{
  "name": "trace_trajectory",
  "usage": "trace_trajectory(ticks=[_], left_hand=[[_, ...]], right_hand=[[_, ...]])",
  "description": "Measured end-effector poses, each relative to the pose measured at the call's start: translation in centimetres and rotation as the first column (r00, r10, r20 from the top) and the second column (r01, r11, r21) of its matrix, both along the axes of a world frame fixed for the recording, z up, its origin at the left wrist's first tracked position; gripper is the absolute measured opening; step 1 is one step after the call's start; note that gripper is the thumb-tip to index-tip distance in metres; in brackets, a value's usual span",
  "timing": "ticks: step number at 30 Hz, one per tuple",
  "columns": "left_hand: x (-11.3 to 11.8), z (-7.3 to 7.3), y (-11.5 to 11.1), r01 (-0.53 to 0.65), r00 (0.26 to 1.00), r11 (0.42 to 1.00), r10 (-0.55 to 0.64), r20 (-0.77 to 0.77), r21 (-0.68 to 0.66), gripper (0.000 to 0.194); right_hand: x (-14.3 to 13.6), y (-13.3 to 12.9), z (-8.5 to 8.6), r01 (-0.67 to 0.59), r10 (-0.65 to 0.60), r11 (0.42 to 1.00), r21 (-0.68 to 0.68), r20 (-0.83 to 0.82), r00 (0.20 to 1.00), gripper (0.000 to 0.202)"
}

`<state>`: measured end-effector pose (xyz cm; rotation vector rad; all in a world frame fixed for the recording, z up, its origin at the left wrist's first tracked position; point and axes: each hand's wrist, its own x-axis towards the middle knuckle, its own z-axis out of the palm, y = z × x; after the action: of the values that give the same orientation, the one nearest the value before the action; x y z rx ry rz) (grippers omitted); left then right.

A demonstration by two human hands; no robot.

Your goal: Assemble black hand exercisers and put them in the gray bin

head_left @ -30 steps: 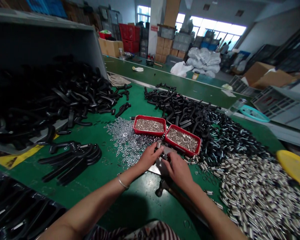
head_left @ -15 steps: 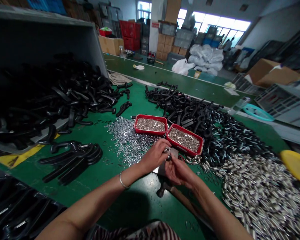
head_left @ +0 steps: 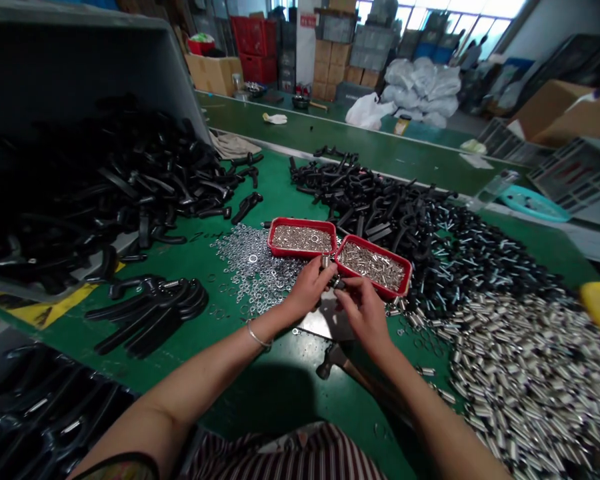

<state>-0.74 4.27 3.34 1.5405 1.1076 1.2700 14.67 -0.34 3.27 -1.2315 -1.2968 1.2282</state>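
My left hand (head_left: 307, 287) is closed around a small silver cylindrical piece (head_left: 325, 261), whose ribbed end sticks up past the fingers. Close beside it, my right hand (head_left: 367, 312) pinches a small black part (head_left: 339, 284) against or very near the left fingertips. Whether the two parts touch is hidden by the fingers. Both hands are above a flat metal plate (head_left: 330, 322) on the green bench. A hammer (head_left: 350, 368) lies just below the plate, its handle partly under my right forearm. Loose silver rings (head_left: 253, 267) are spread left of my left hand.
Two red trays (head_left: 300, 253) of tiny metal parts stand beyond my hands. Black handles (head_left: 370, 200) are heaped behind them, and more fill the grey bin (head_left: 180, 80) at left. Silver cylinders (head_left: 530, 373) pile up at right. A black handle stack (head_left: 155, 313) lies at left.
My right hand has turned and lifted off the plate, uncovering more of it. The silver piece now stands upright in my left fingers. The view has tilted slightly downward.
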Motion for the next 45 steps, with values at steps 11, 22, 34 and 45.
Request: trace_trajectory(ticks=[11, 22, 34, 45], left_hand=[[0.2, -1.7, 0.5, 0.161, 0.955, 0.987, -0.154, -0.255, 0.005, 0.016], [2.1, -4.0, 0.4, 0.196, 0.931, 0.981, -0.188, -0.312, -0.006, 0.031], [8.7, 0.8, 12.3, 0.441, 0.217, 0.898, -0.120, -0.969, -0.012, 0.014], [5.9, -0.5, 10.9, 0.398, 0.545, 0.908, -0.117, -0.830, 0.133, 0.013]], right_hand=[[1.2, -1.2, -1.7, -0.305, 0.295, 0.910, -0.282, -0.080, 0.952, 0.037], [8.5, -8.7, -4.0, -0.083, 0.001, 0.992, 0.100, 0.633, 0.774, 0.024], [10.9, -16.2, -5.6, -0.234, 0.138, 0.972, -0.005, 0.820, 0.556, 0.027], [4.2, -15.3, -5.5, -0.272, 0.367, 0.930, -0.247, 0.565, 0.739, 0.018]])
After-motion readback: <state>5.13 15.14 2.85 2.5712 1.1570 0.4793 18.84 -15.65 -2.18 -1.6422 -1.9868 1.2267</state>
